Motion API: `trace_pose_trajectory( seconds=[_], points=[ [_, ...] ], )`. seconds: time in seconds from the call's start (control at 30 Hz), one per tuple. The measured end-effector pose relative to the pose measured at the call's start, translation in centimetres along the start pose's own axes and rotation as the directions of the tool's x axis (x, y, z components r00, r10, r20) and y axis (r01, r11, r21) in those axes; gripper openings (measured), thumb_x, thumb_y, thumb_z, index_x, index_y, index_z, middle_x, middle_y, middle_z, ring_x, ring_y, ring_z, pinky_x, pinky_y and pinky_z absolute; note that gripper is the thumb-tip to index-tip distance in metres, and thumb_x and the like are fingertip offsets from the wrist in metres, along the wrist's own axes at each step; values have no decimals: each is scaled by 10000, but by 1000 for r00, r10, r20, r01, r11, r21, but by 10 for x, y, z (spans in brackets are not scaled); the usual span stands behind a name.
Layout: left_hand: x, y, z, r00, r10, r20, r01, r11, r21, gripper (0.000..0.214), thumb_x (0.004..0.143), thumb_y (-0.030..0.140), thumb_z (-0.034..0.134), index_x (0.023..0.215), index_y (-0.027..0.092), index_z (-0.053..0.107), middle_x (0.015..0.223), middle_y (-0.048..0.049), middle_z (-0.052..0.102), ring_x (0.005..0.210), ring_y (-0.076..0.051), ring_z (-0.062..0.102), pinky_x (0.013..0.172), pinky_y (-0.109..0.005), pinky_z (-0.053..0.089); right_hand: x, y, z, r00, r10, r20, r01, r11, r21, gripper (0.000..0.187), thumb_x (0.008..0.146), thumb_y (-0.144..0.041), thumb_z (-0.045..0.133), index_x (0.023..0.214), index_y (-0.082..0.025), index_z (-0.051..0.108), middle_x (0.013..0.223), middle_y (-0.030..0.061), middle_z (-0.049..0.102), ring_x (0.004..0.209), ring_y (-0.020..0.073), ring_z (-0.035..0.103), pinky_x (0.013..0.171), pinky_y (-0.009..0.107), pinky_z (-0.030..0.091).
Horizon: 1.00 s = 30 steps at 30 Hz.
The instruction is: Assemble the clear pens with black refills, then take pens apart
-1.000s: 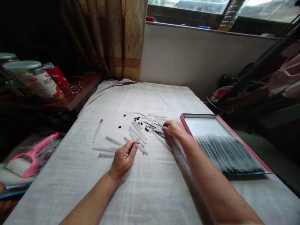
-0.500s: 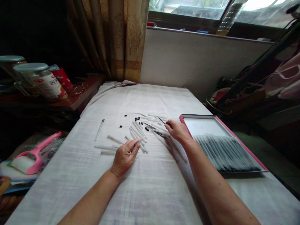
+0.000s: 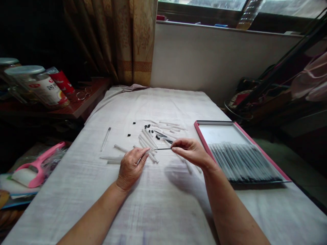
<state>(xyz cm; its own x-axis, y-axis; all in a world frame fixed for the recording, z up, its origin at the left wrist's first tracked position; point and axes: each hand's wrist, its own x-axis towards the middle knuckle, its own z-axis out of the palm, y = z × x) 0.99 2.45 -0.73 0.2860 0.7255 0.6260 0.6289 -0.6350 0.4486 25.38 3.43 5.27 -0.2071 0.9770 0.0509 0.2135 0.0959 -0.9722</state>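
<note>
Head view.
- White cloth (image 3: 163,211) over the table: near half and far end bare; left edge beside a shelf of jars (image 3: 38,86).
- Pink-rimmed tray (image 3: 201,133) at the right edge: back bare, front packed with filled tubes (image 3: 242,163).
- Centre: loose tubes (image 3: 148,137), black caps (image 3: 134,123).
- Left hand (image 3: 131,165) pinches a clear tube (image 3: 146,153).
- Right hand (image 3: 190,153) pinches a thin black rod (image 3: 163,148), whose tip is just beside the tube's end.
</note>
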Motion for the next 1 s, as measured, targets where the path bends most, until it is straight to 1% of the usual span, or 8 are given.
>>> trace_pose_trajectory(
  seconds=[0.3,0.5,0.63,0.73,0.8,0.87,0.93,1.0],
  points=[
    [-1,0,1,1000,9,15,-10,1000,28,237,958,269,516,1144,204,647,944,-49,704,850,-162,650,779,-292,504,-1,-2,-2,999,27,22,-27,999,-36,148,694,-292,681,714,-146,693,599,-12,593,533,89,472,504,224,352],
    [0,5,-3,994,92,56,-98,986,136,245,959,272,507,1141,192,649,887,-46,690,810,-176,628,718,-307,468,2,2,2,997,34,66,-27,993,-111,140,706,-281,660,715,-144,692,613,-1,610,557,104,506,534,234,383],
    [0,12,-5,982,145,119,-166,968,190,245,960,266,494,1132,199,655,893,-47,698,803,-192,619,724,-334,457,6,3,14,987,15,163,16,982,-186,154,760,-291,627,722,-152,682,618,-4,607,568,111,519,541,234,392],
    [-1,15,-4,983,129,129,-150,973,176,254,959,270,494,1145,186,645,914,-60,713,833,-202,635,755,-346,471,11,-2,31,989,-70,130,105,953,-284,216,843,-343,572,789,-164,679,665,4,613,623,128,543,584,247,412],
    [-1,14,-3,990,101,100,-114,983,145,250,959,269,499,1150,184,636,941,-65,727,850,-197,654,767,-339,483,16,-6,43,986,-127,107,151,954,-258,292,900,-405,505,924,-169,676,772,32,656,701,147,588,640,262,444],
    [-1,11,-3,996,78,38,-82,990,111,239,961,264,500,1147,187,629,970,-66,737,856,-188,671,771,-324,495,25,-8,51,982,-154,111,169,975,-141,429,935,-505,415,1058,-163,643,896,71,683,760,162,624,640,266,465],
    [-1,8,-4,998,52,-47,-48,995,92,228,965,277,497,1131,188,625,958,-64,743,844,-184,683,763,-312,508,36,-6,51,984,-156,82,158,987,-22,583,943,-605,296,1127,-151,612,982,108,687,792,174,647,600,260,471],
    [-1,5,-6,992,9,-126,-1,997,71,229,973,297,481,1126,189,614,917,-57,746,833,-180,691,764,-306,523,49,-2,45,990,-142,-4,142,990,-12,655,948,-630,209,1116,-149,620,1007,120,690,818,181,656,599,261,475]
  ],
)
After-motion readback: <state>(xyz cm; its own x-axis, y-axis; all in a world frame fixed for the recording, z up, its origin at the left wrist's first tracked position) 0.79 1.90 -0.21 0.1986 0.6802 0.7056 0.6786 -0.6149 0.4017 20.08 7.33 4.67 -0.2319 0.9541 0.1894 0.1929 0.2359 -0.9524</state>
